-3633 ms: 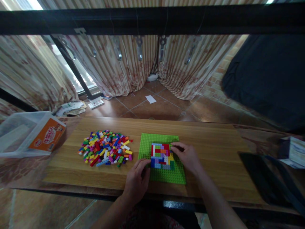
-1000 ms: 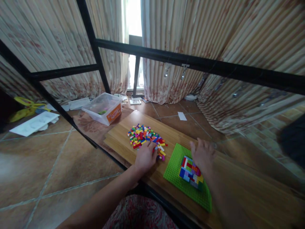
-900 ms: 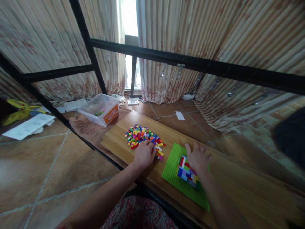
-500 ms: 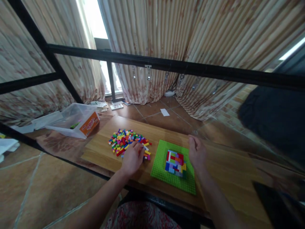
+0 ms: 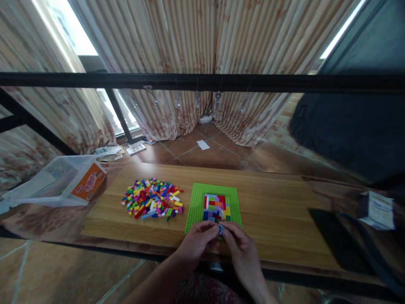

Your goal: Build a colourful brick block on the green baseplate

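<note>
Both my hands meet over the near edge of the green baseplate (image 5: 198, 198). Between the fingertips of my left hand (image 5: 199, 238) and my right hand (image 5: 242, 245) is a small light-blue brick (image 5: 220, 229), pinched from both sides. Just beyond the fingers, a patch of multicoloured bricks (image 5: 218, 204) is fixed to the baseplate; its nearest part is hidden by my hands. Left of the baseplate, loose bricks (image 5: 152, 198) in many colours lie in a pile.
The wooden tabletop (image 5: 268, 207) carries all this. A clear plastic bin (image 5: 60, 181) with an orange label stands at the left. A dark flat object (image 5: 335, 240) lies at the right end, near a printed packet (image 5: 378, 209). A black rail (image 5: 202, 82) crosses beyond the table.
My left hand has left the brick pile and come right to the baseplate. My right hand has moved in from the baseplate's right side to meet it. The view has turned right.
</note>
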`<state>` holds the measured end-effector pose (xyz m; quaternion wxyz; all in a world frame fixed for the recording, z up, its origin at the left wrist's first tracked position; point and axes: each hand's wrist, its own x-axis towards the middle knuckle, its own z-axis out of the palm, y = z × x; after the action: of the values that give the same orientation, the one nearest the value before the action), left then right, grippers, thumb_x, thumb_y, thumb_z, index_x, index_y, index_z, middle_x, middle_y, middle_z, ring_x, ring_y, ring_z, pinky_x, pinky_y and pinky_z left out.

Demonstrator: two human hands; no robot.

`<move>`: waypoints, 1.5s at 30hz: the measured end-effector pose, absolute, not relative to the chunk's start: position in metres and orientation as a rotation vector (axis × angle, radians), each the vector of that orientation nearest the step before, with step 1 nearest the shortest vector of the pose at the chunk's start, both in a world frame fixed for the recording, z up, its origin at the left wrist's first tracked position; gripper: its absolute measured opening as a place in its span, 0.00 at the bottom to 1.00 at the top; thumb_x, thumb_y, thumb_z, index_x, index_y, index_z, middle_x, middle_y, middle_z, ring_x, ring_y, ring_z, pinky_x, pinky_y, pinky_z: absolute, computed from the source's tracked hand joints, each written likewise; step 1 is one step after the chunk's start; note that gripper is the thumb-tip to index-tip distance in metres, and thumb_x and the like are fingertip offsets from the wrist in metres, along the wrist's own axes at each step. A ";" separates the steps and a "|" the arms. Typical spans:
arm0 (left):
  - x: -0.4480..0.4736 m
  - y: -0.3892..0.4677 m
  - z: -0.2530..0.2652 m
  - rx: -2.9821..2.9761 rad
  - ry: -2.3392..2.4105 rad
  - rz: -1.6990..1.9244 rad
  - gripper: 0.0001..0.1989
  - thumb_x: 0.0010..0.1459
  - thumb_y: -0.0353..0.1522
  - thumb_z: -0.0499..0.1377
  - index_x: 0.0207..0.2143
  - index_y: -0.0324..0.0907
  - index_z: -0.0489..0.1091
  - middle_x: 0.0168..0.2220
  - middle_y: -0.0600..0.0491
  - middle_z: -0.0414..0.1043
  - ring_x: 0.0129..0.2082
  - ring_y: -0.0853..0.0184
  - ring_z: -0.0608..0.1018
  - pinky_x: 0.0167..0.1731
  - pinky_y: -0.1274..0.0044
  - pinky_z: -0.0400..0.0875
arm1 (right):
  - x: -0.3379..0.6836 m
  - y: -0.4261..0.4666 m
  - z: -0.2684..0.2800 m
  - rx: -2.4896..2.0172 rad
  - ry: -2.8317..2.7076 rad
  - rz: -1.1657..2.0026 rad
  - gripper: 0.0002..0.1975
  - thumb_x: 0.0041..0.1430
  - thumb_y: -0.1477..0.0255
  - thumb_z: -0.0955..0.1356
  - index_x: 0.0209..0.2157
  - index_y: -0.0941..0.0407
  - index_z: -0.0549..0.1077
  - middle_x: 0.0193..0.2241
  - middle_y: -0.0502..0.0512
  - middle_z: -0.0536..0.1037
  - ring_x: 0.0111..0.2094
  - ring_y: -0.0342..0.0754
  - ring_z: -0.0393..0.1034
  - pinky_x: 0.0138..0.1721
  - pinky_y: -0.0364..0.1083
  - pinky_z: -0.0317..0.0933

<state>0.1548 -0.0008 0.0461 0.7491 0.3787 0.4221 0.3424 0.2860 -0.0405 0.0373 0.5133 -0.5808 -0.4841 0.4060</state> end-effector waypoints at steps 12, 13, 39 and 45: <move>0.138 0.018 0.024 1.662 1.397 1.025 0.08 0.57 0.32 0.54 0.37 0.42 0.71 0.32 0.53 0.73 0.27 0.68 0.72 0.30 0.77 0.68 | 0.335 0.016 0.015 -1.732 -1.400 0.534 0.16 0.58 0.59 0.63 0.37 0.56 0.75 0.36 0.59 0.78 0.36 0.52 0.72 0.41 0.51 0.65; 0.134 0.020 0.021 1.721 1.418 1.024 0.08 0.57 0.32 0.54 0.38 0.42 0.70 0.32 0.52 0.73 0.27 0.68 0.72 0.30 0.76 0.69 | 0.334 0.020 0.013 -1.751 -1.418 0.511 0.16 0.58 0.59 0.63 0.37 0.56 0.76 0.36 0.59 0.78 0.36 0.52 0.72 0.40 0.50 0.65; 0.126 0.020 0.004 1.929 1.324 1.020 0.08 0.61 0.27 0.52 0.40 0.43 0.69 0.39 0.51 0.73 0.40 0.66 0.75 0.40 0.75 0.71 | 0.327 0.028 0.001 -1.793 -1.187 0.631 0.15 0.53 0.59 0.67 0.35 0.55 0.77 0.35 0.57 0.81 0.36 0.52 0.75 0.40 0.51 0.66; 0.127 0.020 0.005 1.910 1.311 1.027 0.08 0.61 0.26 0.53 0.40 0.43 0.69 0.39 0.51 0.73 0.40 0.67 0.75 0.41 0.75 0.70 | 0.331 0.031 0.007 -1.772 -1.169 0.665 0.18 0.55 0.57 0.65 0.37 0.57 0.77 0.34 0.58 0.81 0.33 0.51 0.74 0.37 0.49 0.66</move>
<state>0.1269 0.0196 0.0046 0.2994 0.7192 0.4936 0.3866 0.3315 0.0306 0.0067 0.4427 -0.7143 -0.4711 0.2679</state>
